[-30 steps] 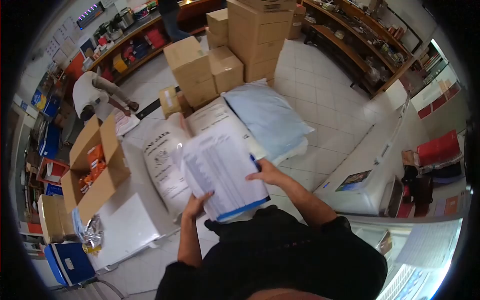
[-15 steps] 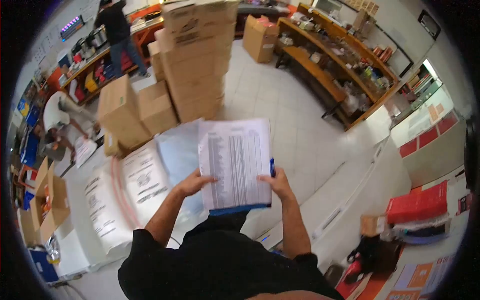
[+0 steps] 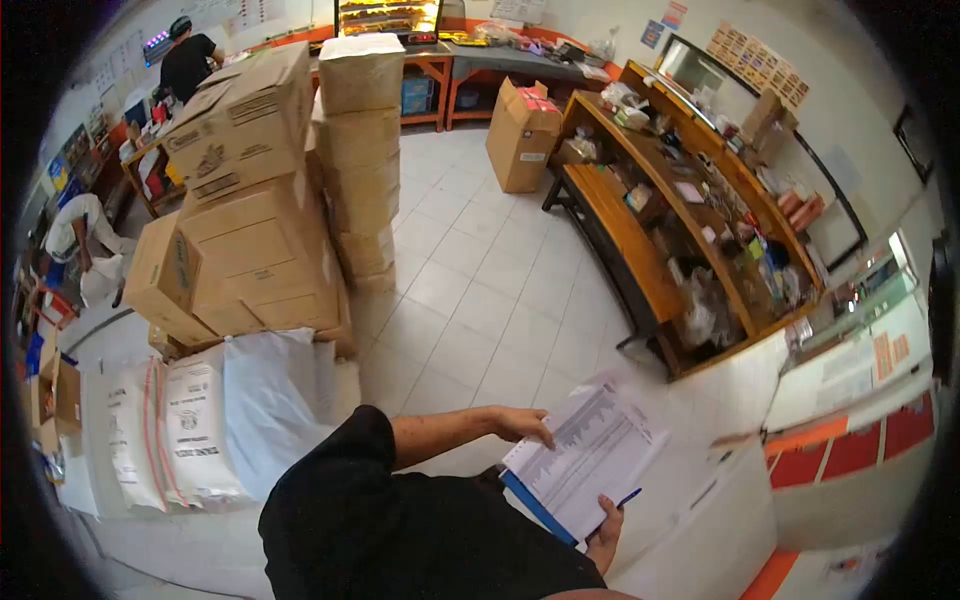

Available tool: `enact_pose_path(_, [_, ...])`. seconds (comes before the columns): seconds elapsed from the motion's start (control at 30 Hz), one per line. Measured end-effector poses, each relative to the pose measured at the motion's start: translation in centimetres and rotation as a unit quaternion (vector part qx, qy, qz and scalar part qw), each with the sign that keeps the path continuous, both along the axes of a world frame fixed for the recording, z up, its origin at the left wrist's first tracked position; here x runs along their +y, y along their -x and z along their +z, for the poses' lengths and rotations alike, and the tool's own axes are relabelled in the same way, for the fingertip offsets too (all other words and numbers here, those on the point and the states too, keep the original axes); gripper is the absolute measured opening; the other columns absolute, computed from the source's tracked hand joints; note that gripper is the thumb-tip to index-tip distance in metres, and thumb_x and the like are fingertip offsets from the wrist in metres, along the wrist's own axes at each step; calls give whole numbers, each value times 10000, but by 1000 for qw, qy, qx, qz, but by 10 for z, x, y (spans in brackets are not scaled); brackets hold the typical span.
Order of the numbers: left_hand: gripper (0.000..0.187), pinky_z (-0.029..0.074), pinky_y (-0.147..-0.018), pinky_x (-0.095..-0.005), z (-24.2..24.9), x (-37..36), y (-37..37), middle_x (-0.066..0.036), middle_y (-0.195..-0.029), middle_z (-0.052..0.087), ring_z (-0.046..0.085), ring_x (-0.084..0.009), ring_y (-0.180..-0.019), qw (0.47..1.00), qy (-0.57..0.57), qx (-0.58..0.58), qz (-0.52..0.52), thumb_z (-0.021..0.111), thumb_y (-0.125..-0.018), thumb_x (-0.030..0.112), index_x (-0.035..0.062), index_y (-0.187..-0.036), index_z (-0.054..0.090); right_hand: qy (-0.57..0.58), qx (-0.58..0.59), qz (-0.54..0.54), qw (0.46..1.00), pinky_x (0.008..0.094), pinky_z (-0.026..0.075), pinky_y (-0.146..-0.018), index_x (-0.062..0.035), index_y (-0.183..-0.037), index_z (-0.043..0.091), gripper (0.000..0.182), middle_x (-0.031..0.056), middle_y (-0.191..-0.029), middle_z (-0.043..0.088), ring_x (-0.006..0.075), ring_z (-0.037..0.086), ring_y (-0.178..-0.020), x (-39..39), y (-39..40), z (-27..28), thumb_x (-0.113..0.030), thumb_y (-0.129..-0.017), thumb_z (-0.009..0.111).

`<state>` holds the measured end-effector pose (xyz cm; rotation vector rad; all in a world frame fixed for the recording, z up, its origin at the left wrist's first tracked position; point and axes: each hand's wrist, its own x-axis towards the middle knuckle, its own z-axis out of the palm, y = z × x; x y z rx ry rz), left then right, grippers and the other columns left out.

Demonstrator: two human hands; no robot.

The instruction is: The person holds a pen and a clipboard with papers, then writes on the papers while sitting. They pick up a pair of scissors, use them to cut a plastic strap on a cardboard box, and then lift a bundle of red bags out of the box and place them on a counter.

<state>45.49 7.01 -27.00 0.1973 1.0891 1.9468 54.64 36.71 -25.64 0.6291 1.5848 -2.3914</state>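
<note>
Printed sheets (image 3: 598, 462) lie over a blue backing (image 3: 536, 508), a clipboard or folder, tilted in front of my body at the lower right. My left hand (image 3: 522, 425) grips the upper left edge, thumb on top of the paper. At the lower edge, my right hand (image 3: 606, 535) holds the same stack with its thumb over the sheet. A blue pen (image 3: 629, 496) sticks out from the right hand, beside the paper. The fingers beneath the stack are hidden.
Stacked cardboard boxes (image 3: 260, 250) stand left, behind white printed sacks (image 3: 195, 425) and a pale blue sack (image 3: 268, 400). A wooden bench (image 3: 625, 245) and cluttered shelf (image 3: 700, 190) line the right. One person (image 3: 188, 65) stands at the back; another person (image 3: 88, 230) bends at far left.
My view has swung, and the sheets have shifted right and tilted in my hands. Both hands still hold them. The bent person at left handles a white bag in both frames.
</note>
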Motion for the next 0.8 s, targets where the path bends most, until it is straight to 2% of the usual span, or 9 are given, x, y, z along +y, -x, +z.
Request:
enact_pose_path(0.17, [508,504,-876,-348,18,-22,134,-161,-1123,599,604,-223,-1007,979,31,-68,189,665,-770,39,-75,-1222,462,-54,-31,192,980,405,528,-837,81,-1186,483,490,156,-1053,606,297,621,-940,-8,246,13,-82,-771,685])
enact_pose_path(0.23, [466,497,-882,-332,-1,-48,190,-150,-1133,599,601,-216,-1007,962,47,-44,265,648,-788,52,-76,-1208,489,-54,-34,217,974,340,547,-656,36,-1099,543,341,142,-1049,614,230,632,-735,-17,361,-3,-176,-851,643])
enact_pose_path(0.3, [369,503,-852,-316,22,-87,222,-118,-1038,647,629,-202,-929,937,71,-44,340,644,-798,77,-68,-1129,573,76,-49,339,937,282,444,-451,-7,-1028,570,287,106,-1045,625,138,512,-477,-26,477,-11,-269,-912,574])
enact_pose_path(0.37, [355,541,-768,-316,29,-119,256,-122,-1025,644,645,-195,-880,896,81,-49,433,631,-821,70,-66,-1140,557,0,-9,371,929,259,310,-359,-42,-987,583,285,62,-1043,623,81,324,-345,-80,568,30,-312,-946,500])
enact_pose_path(0.43, [375,540,-791,-331,30,-146,286,-134,-1057,641,645,-201,-901,843,71,-64,530,633,-822,60,-64,-1164,547,23,18,409,912,288,421,-475,-50,-1008,606,367,67,-1011,621,140,472,-469,-103,658,16,-383,-936,467])
enact_pose_path(0.5, [443,533,-854,-388,-13,-176,336,-176,-1118,617,643,-262,-966,782,81,-36,617,628,-818,71,-77,-1217,502,143,-35,212,966,348,499,-635,-149,-1124,625,453,73,-1056,647,220,596,-700,-145,721,29,-486,-917,404])
enact_pose_path(0.53, [443,532,-859,-405,-9,-190,360,-186,-1128,612,643,-272,-970,771,71,-49,631,620,-824,77,-79,-1221,499,188,-21,233,954,466,486,-805,-180,-1157,625,461,78,-961,655,317,585,-915,-139,759,9,-471,-905,372])
enact_pose_path(0.67, [394,549,-831,-395,7,-224,464,-201,-1080,630,657,-280,-932,758,-114,-115,632,589,-846,89,-106,-1179,514,188,-79,229,952,394,483,-652,-186,-1029,656,483,15,-683,564,172,582,-720,-131,877,-46,-562,-915,374])
enact_pose_path(0.8, [375,558,-814,-378,37,-240,543,-213,-1047,636,663,-274,-911,594,44,-78,799,588,-842,83,-119,-1151,524,32,-134,143,980,313,375,-530,-177,-930,617,397,-45,-665,485,123,433,-566,-173,974,-84,-546,-890,477])
